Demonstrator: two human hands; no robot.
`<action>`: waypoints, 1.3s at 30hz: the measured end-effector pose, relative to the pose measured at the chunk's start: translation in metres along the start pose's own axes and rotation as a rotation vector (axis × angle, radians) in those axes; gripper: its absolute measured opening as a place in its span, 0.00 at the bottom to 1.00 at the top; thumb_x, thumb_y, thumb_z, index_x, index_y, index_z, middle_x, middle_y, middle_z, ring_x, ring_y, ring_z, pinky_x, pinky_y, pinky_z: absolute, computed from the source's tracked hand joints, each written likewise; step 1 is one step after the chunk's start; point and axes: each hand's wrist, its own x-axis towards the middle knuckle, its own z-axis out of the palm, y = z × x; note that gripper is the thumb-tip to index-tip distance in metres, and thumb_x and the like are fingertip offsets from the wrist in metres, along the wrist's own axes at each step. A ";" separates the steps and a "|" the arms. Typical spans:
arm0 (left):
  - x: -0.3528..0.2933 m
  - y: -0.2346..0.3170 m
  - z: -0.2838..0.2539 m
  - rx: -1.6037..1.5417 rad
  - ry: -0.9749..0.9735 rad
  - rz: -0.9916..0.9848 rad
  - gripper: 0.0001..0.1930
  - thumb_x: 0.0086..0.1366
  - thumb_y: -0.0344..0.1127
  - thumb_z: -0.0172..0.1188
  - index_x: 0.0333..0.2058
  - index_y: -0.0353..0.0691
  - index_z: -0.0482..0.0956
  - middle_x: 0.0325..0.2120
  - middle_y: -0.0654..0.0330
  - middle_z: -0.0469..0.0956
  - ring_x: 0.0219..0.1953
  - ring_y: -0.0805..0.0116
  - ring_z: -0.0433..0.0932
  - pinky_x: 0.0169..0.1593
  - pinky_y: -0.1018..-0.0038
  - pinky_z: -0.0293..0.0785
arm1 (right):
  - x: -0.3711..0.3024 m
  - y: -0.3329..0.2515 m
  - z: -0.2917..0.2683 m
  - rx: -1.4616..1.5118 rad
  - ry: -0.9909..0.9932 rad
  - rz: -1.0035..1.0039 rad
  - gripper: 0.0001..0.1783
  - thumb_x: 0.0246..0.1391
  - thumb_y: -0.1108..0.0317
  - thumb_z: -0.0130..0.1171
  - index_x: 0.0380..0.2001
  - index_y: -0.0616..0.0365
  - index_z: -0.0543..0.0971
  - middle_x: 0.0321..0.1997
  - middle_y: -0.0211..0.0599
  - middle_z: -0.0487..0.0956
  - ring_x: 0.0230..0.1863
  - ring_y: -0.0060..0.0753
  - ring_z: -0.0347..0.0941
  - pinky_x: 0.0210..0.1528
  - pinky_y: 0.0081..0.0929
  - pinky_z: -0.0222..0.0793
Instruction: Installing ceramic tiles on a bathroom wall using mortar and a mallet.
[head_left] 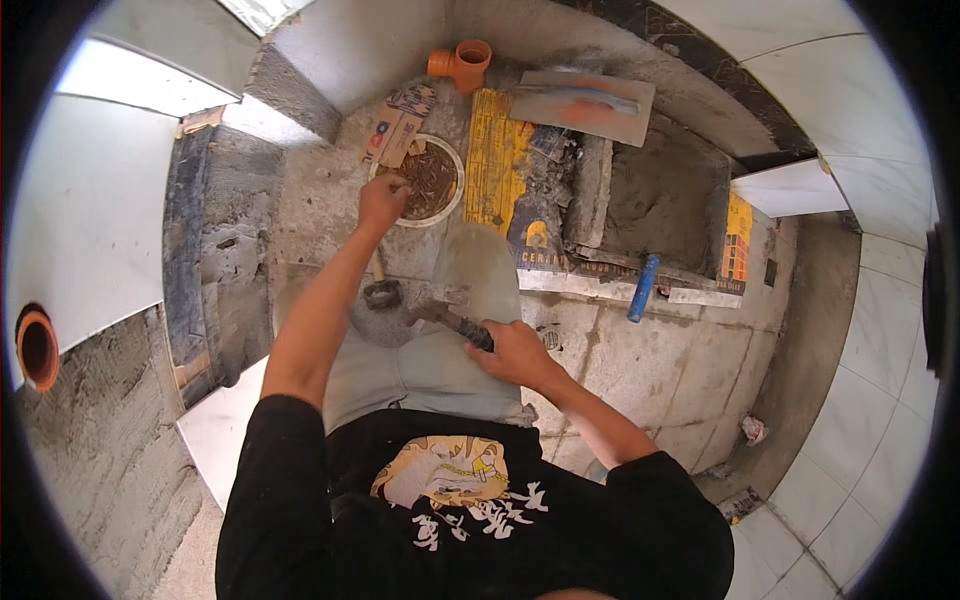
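My left hand (383, 202) is at the left rim of a round white bucket (461, 172), its fingers closed in a pinch; whatever they hold is too small to make out. Reddish-brown, loose contents with thin, nail-like pieces (432, 180) fill the bucket. A hammer (462, 326) is in my right hand (518, 354), which grips the dark handle above my lap. The hammer's head points left, toward a mallet (382, 294) with a black head and light handle, lying between my knees and below my left forearm.
Beyond the bucket lie a torn cardboard box (398, 130) and an orange pipe fitting (468, 66). At right, a trough of wet mortar (665, 195) stands on yellow sacking (490, 160), with a plastering trowel (580, 104) across its far side and a blue-handled tool (643, 290) at its near edge.
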 end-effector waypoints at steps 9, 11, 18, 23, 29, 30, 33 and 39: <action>0.016 -0.006 0.070 0.270 0.222 -0.128 0.09 0.60 0.35 0.64 0.37 0.40 0.84 0.37 0.45 0.82 0.42 0.46 0.82 0.48 0.55 0.78 | 0.019 0.016 -0.011 0.143 -0.082 0.114 0.25 0.52 0.48 0.63 0.37 0.62 0.82 0.33 0.55 0.82 0.39 0.59 0.79 0.44 0.45 0.74; 0.015 -0.001 0.072 0.263 0.074 -0.232 0.08 0.61 0.34 0.61 0.38 0.41 0.84 0.36 0.44 0.82 0.40 0.44 0.82 0.46 0.54 0.79 | 0.018 0.021 -0.010 0.189 -0.040 0.093 0.25 0.52 0.48 0.63 0.38 0.62 0.82 0.33 0.55 0.82 0.39 0.59 0.79 0.44 0.45 0.75; 0.029 -0.006 0.052 0.639 -0.181 0.017 0.07 0.62 0.33 0.56 0.32 0.39 0.82 0.33 0.44 0.82 0.37 0.48 0.84 0.38 0.57 0.81 | 0.013 0.025 -0.004 0.147 -0.017 0.086 0.25 0.52 0.48 0.62 0.42 0.58 0.82 0.38 0.56 0.82 0.43 0.61 0.79 0.47 0.49 0.74; 0.009 0.028 0.043 0.585 -0.088 0.054 0.06 0.61 0.29 0.54 0.33 0.37 0.80 0.34 0.45 0.83 0.35 0.49 0.85 0.36 0.57 0.82 | 0.011 0.031 -0.001 0.205 0.006 0.106 0.26 0.51 0.47 0.63 0.43 0.59 0.82 0.38 0.57 0.82 0.43 0.61 0.79 0.48 0.48 0.74; -0.033 0.020 0.000 -0.239 0.183 -0.005 0.07 0.65 0.27 0.56 0.41 0.32 0.77 0.31 0.52 0.82 0.33 0.60 0.84 0.38 0.63 0.81 | 0.017 0.030 0.007 0.257 0.017 0.149 0.25 0.51 0.50 0.63 0.39 0.62 0.83 0.35 0.58 0.82 0.42 0.60 0.80 0.47 0.47 0.75; -0.035 0.029 -0.021 -0.633 0.093 -0.330 0.09 0.67 0.27 0.57 0.44 0.32 0.77 0.30 0.55 0.81 0.33 0.64 0.82 0.39 0.66 0.80 | 0.018 0.033 0.010 0.287 0.056 0.125 0.24 0.51 0.50 0.63 0.37 0.63 0.83 0.34 0.57 0.83 0.41 0.60 0.80 0.46 0.47 0.75; -0.033 0.021 -0.099 -1.159 0.355 -0.229 0.06 0.70 0.28 0.56 0.43 0.34 0.77 0.33 0.60 0.79 0.34 0.71 0.79 0.42 0.72 0.80 | 0.020 0.025 0.004 0.273 0.011 0.135 0.24 0.51 0.51 0.64 0.39 0.64 0.82 0.33 0.56 0.83 0.41 0.59 0.81 0.46 0.45 0.75; 0.002 0.047 -0.247 -1.686 0.655 -0.118 0.04 0.70 0.27 0.56 0.41 0.35 0.77 0.38 0.60 0.79 0.41 0.68 0.80 0.47 0.74 0.83 | 0.024 -0.006 -0.007 0.227 -0.117 0.310 0.27 0.52 0.50 0.65 0.39 0.68 0.80 0.27 0.53 0.82 0.32 0.52 0.82 0.37 0.41 0.76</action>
